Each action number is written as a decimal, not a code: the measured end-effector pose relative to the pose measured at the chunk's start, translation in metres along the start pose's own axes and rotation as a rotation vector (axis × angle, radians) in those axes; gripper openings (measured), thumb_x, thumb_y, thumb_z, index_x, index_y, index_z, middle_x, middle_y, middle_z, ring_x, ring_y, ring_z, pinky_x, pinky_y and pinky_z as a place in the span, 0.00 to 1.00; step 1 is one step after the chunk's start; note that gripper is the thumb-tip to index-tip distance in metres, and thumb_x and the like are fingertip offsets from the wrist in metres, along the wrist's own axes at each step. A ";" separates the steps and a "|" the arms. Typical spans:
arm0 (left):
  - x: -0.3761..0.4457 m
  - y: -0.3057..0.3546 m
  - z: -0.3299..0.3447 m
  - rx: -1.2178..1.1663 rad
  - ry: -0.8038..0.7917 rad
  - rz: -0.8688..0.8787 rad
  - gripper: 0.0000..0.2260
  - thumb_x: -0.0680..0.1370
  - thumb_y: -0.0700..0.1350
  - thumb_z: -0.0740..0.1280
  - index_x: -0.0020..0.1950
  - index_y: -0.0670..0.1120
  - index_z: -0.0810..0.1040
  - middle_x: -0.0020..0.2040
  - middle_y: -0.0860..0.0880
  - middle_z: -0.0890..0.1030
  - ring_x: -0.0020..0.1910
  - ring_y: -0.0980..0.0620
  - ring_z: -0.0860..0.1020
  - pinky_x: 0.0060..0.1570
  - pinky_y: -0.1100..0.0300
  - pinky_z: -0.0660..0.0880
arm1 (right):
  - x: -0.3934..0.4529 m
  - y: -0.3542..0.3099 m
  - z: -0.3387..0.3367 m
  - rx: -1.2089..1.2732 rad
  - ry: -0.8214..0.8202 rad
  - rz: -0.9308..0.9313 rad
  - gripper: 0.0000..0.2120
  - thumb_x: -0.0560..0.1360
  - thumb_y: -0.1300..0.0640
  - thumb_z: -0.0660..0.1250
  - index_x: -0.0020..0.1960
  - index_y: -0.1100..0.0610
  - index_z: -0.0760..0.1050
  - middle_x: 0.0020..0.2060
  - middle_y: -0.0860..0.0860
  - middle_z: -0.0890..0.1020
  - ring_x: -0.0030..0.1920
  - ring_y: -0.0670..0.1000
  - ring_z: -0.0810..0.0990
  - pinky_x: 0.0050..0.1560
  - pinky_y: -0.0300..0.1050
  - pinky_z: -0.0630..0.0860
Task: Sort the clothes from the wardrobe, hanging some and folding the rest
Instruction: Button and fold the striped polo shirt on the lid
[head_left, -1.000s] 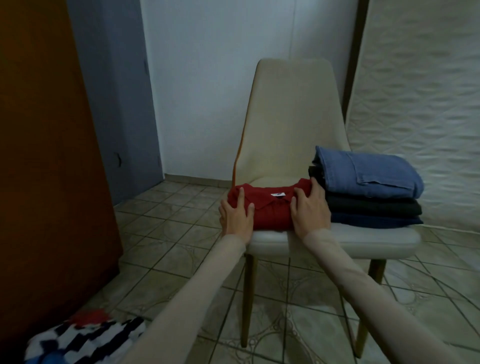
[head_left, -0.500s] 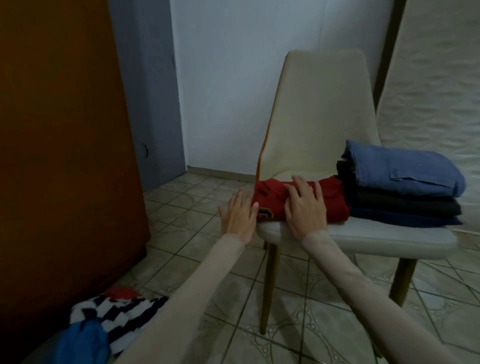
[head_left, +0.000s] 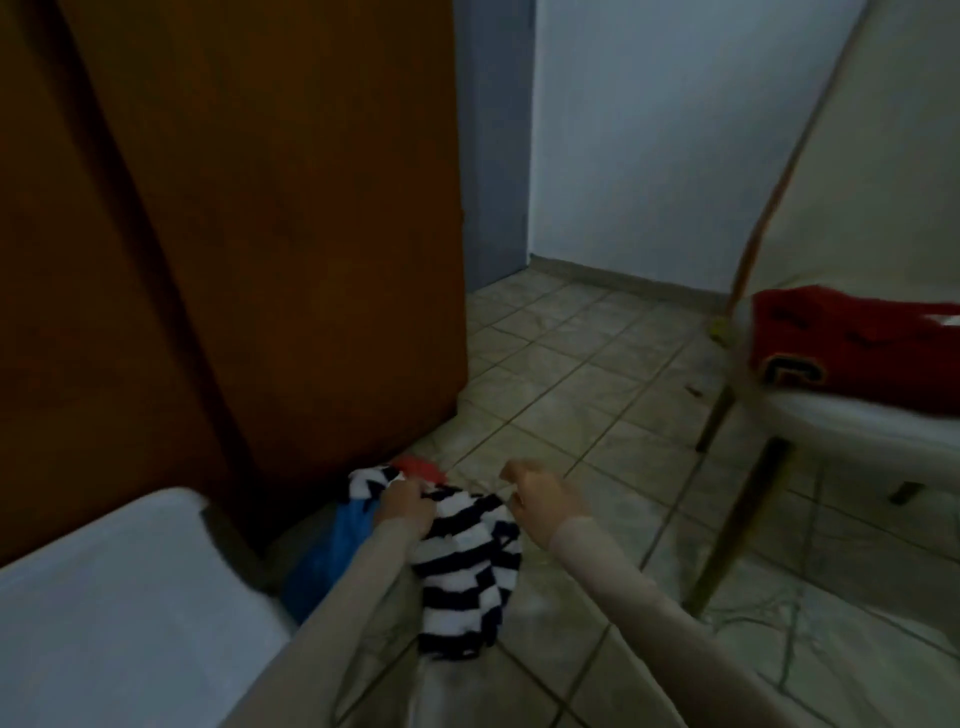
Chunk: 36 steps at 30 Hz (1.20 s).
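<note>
From the head camera, the left hand (head_left: 402, 506) is closed on the top of a black-and-white striped garment (head_left: 462, 566) that lies crumpled on the tiled floor (head_left: 587, 384) by the foot of the brown wardrobe (head_left: 234, 234), while the right hand (head_left: 540, 499) hovers just beside it with fingers curled, though blur hides whether it pinches any cloth. The garment looks soft, light and floppy, so it is probably best lifted by two spread points along its upper edge. A blue cloth (head_left: 332, 551) and a red scrap (head_left: 418, 466) are tangled against it and may drag along, a pale bin (head_left: 104, 597) crowds the left, and the chair (head_left: 852, 431) with the folded red shirt (head_left: 852, 343) stands well apart to the right.
</note>
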<state>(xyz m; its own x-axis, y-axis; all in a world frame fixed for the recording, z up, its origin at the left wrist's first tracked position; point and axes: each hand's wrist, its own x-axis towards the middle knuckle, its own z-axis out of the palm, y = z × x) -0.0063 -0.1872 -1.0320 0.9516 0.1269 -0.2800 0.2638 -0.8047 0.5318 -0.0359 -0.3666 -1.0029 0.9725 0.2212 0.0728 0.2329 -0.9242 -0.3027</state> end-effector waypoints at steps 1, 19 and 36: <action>0.006 -0.017 0.000 0.018 -0.010 -0.043 0.13 0.80 0.39 0.56 0.62 0.39 0.72 0.61 0.40 0.75 0.57 0.43 0.74 0.55 0.55 0.73 | 0.008 -0.007 0.020 0.022 -0.059 0.007 0.16 0.78 0.63 0.56 0.65 0.60 0.68 0.62 0.56 0.74 0.57 0.56 0.75 0.53 0.45 0.72; 0.170 -0.059 0.035 -0.100 -0.104 -0.366 0.20 0.81 0.48 0.58 0.72 0.45 0.64 0.72 0.41 0.65 0.69 0.41 0.65 0.66 0.52 0.64 | 0.171 -0.006 0.193 0.125 -0.467 0.431 0.29 0.75 0.48 0.64 0.72 0.52 0.56 0.62 0.55 0.75 0.64 0.55 0.72 0.70 0.56 0.54; 0.190 0.093 -0.122 -1.033 -0.010 -0.326 0.10 0.75 0.30 0.59 0.43 0.42 0.77 0.61 0.38 0.76 0.57 0.42 0.75 0.53 0.54 0.73 | 0.263 0.005 -0.001 0.957 -0.303 0.921 0.26 0.72 0.53 0.70 0.64 0.65 0.71 0.60 0.61 0.76 0.55 0.60 0.77 0.50 0.48 0.74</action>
<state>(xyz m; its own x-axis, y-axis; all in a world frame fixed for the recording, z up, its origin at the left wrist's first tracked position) 0.2178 -0.1671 -0.9380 0.8113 0.2377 -0.5341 0.5141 0.1447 0.8454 0.2206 -0.3129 -0.9844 0.7071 -0.1796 -0.6839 -0.7064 -0.2246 -0.6713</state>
